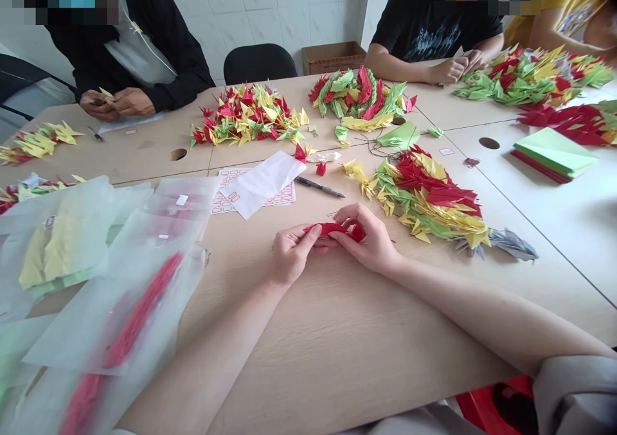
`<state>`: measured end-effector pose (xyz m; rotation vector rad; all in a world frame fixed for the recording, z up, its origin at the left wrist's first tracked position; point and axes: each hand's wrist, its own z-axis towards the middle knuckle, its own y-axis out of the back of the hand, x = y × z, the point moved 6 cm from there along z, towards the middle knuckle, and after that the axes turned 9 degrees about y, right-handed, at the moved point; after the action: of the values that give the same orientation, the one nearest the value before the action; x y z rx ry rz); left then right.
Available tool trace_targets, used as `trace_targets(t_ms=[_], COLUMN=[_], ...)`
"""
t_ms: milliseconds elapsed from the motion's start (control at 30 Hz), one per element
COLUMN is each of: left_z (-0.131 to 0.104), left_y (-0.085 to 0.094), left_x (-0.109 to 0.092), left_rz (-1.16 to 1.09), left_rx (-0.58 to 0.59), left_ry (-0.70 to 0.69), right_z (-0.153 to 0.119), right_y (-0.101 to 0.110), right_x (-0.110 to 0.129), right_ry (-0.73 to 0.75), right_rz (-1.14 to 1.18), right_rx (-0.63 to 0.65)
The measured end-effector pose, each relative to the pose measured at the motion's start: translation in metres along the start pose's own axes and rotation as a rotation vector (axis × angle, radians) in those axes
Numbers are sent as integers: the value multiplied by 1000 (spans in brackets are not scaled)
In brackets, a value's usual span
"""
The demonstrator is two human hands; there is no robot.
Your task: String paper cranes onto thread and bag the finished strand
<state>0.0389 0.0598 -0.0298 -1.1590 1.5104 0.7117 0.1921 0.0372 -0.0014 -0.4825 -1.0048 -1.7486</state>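
Over the near middle of the table, a strip of folded red paper [329,229] runs between my two hands. Its left end is pinched by the thumb and fingers of my left hand [295,245]. The right end sits in the grip of my right hand [369,237], whose fingers partly cover it. How the paper is folded I cannot make out. Just right of my hands lies a heap of strung paper cranes [434,194] in red, yellow and green. Behind my hands are a black pen [319,187] and a white paper sheet [265,183].
Clear plastic bags [139,293] with folded paper cover the left side. More paper crane piles [250,114] lie toward the back. A stack of green and red paper squares [554,152] rests at right. Several people sit across the table [313,358], handling paper. A black chair [260,62] stands behind.
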Motion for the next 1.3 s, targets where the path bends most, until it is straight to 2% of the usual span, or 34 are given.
trace_targets(t_ms=[67, 233, 333, 467, 567, 700, 933, 1100, 1300], left_z=[1, 0, 0, -4, -7, -8, -2, 0, -2], left_y=[2, 2, 3, 3, 2, -1, -1, 3, 3], left_x=[-1, 0, 2, -9, -19, -19, -7, -6, -8], left_rz=[-17, 38, 104, 260, 329, 250, 90, 50, 77], left_rx=[-31, -66, -77, -100, -124, -78, 25, 31, 22], left_ry=[-12, -100, -167, -323, -400, -351, -180, -150, -181], right_z=[1, 2, 2, 2, 0, -2, 0, 0, -4], right_y=[2, 1, 2, 5, 2, -5, -7, -7, -7], right_x=[-1, 1, 6, 8, 6, 3, 6, 1, -9], right_ry=[17, 44, 109, 133, 103, 47, 41, -16, -102], right_rz=[-12, -59, -114, -217, -136, 13, 84, 98, 118], right_rx=[-30, 23, 27, -19, 11, 98, 169, 161, 121])
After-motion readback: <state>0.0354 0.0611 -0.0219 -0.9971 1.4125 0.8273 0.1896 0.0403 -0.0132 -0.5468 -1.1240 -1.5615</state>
